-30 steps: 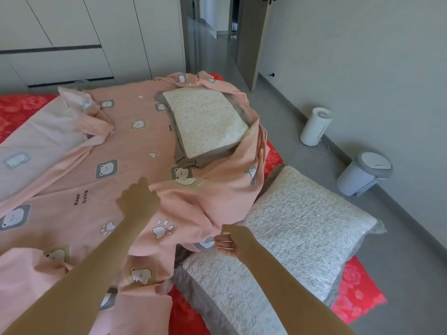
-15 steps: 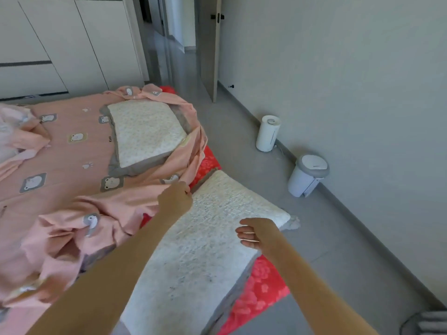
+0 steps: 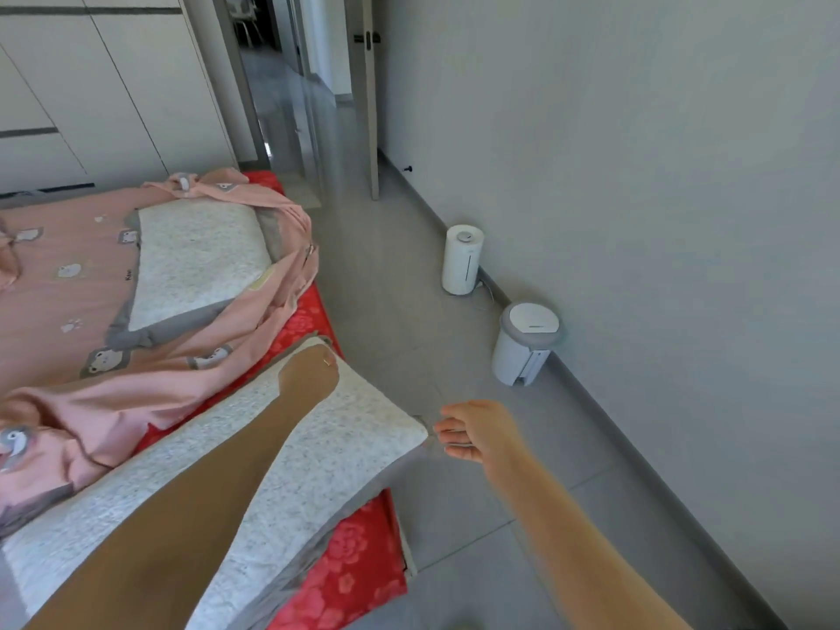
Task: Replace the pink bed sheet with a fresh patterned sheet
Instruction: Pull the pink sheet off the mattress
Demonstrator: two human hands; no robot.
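Observation:
The pink bed sheet (image 3: 82, 284) with bear prints lies rumpled over the bed, bunched at the near left. A white quilted pillow (image 3: 318, 452) with a grey border lies on the bed's near right edge, partly on the sheet. My left hand (image 3: 311, 372) is curled over the pillow's far corner and grips it; its fingers are hidden. My right hand (image 3: 472, 429) hangs over the floor beside the pillow's right corner, fingers loosely curled, fingertips at the grey flap, holding nothing that I can see. No patterned fresh sheet is in view.
A second white pillow (image 3: 195, 261) lies farther back on the pink sheet. A red floral cover (image 3: 359, 566) shows beneath. On the grey floor by the right wall stand a white cylinder appliance (image 3: 461, 259) and a small pedal bin (image 3: 525, 343). A doorway (image 3: 300, 84) opens ahead.
My left hand let go of the pink sheet and moved onto the near pillow's far corner. My right hand shifted right to the pillow's outer corner. The view swung right.

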